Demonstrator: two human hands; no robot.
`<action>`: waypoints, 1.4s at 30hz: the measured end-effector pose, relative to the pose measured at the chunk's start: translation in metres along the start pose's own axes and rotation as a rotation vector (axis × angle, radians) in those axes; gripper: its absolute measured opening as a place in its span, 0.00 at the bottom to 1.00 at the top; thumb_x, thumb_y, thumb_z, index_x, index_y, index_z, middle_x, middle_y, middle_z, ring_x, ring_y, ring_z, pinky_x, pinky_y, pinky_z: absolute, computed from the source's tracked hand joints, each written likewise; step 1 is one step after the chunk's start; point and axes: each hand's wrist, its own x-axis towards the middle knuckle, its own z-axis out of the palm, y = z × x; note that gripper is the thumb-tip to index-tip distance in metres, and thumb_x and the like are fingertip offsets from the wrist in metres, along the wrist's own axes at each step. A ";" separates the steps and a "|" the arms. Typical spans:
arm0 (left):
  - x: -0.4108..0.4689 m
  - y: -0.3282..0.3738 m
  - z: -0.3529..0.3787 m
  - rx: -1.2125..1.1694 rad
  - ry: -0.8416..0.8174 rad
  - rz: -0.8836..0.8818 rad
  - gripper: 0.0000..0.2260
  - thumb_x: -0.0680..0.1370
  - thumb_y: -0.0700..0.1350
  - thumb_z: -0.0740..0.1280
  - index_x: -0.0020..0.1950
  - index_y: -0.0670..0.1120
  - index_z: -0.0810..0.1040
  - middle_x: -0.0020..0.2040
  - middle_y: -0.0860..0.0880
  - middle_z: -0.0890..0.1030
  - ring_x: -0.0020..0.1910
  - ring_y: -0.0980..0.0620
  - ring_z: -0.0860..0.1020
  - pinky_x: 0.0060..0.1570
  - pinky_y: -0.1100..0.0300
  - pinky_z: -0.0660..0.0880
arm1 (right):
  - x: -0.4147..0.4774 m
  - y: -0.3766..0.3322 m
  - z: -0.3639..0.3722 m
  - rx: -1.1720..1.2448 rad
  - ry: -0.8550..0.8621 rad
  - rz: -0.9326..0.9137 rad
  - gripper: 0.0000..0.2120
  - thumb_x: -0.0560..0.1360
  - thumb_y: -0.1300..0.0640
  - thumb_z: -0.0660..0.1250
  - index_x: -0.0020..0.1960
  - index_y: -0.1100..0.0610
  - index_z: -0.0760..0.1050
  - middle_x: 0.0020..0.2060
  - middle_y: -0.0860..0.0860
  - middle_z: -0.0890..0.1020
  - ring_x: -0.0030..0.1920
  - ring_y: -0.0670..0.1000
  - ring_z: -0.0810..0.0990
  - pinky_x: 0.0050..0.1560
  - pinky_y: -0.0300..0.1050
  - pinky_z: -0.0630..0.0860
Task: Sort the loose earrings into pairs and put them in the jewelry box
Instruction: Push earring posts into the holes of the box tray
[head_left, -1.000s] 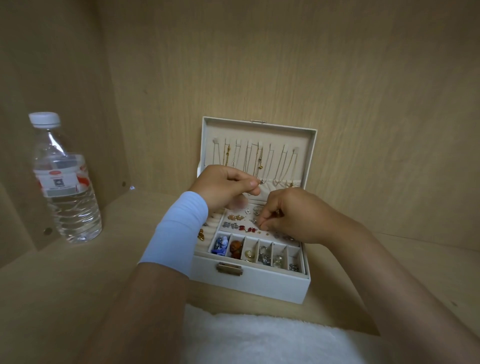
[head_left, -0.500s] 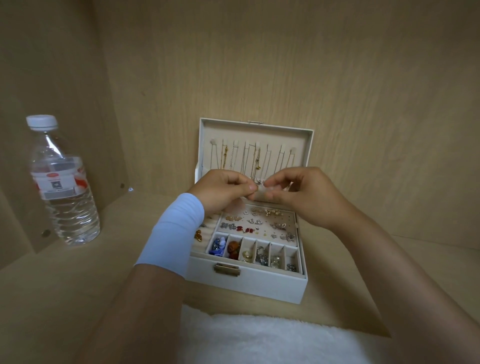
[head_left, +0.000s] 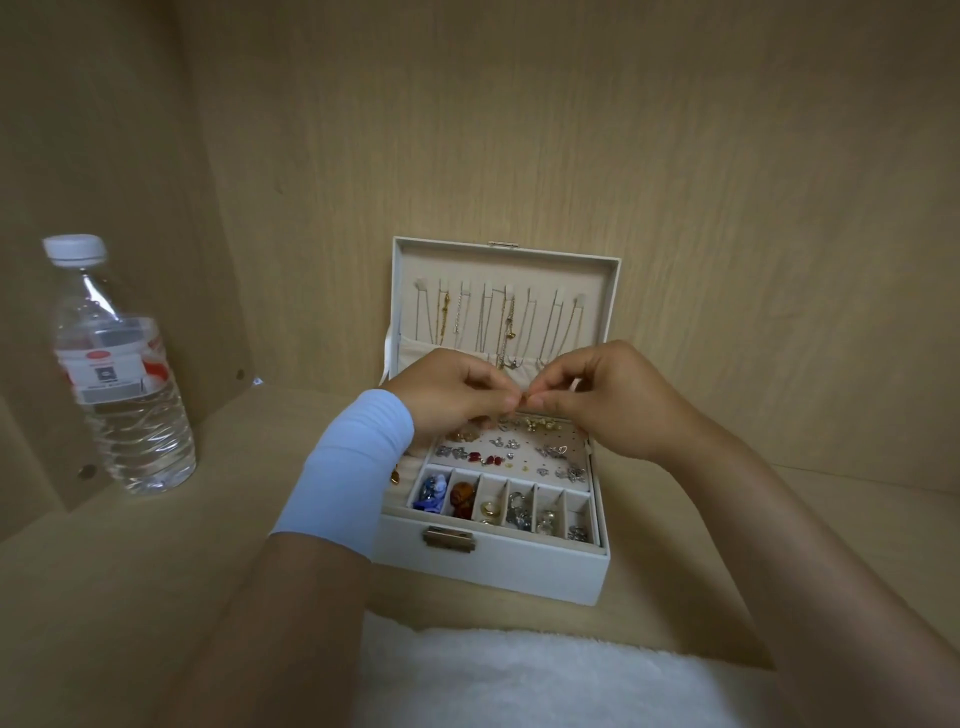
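Left hand (head_left: 457, 402) and right hand (head_left: 610, 402) pinch fingertip to fingertip on what we take for one earring, hidden between them, just above the open jewelry box (head_left: 519, 569), its stud panel (head_left: 527, 460) directly below, equally near both.

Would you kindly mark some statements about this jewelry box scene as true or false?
1. The jewelry box lid stands open, necklaces hanging inside. True.
2. The water bottle lies on its side right of the box. False: it stands upright, capped, on the left.
3. The left hand and right hand meet fingertip to fingertip above the box, pinching a tiny item. True.
4. The front compartments are all empty. False: they hold pieces, a blue piece leftmost.
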 end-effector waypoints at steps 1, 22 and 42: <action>0.001 -0.001 0.000 0.077 0.009 0.002 0.04 0.76 0.44 0.73 0.49 0.50 0.85 0.44 0.54 0.85 0.43 0.56 0.82 0.47 0.64 0.78 | 0.000 0.001 0.000 -0.089 -0.066 0.009 0.01 0.72 0.56 0.76 0.44 0.52 0.86 0.36 0.45 0.85 0.32 0.37 0.78 0.37 0.30 0.71; 0.006 0.001 0.009 0.391 -0.086 -0.028 0.04 0.74 0.46 0.73 0.46 0.54 0.86 0.42 0.60 0.82 0.47 0.60 0.79 0.57 0.59 0.74 | 0.000 0.003 0.013 -0.450 -0.270 0.026 0.04 0.74 0.50 0.73 0.48 0.45 0.86 0.43 0.42 0.86 0.45 0.41 0.82 0.53 0.48 0.80; 0.016 0.080 0.171 0.368 -0.273 0.185 0.03 0.74 0.46 0.73 0.46 0.53 0.84 0.38 0.57 0.79 0.37 0.62 0.76 0.43 0.68 0.71 | -0.131 0.084 -0.138 -0.407 -0.143 0.327 0.07 0.74 0.61 0.73 0.48 0.50 0.85 0.38 0.43 0.83 0.32 0.31 0.75 0.35 0.24 0.67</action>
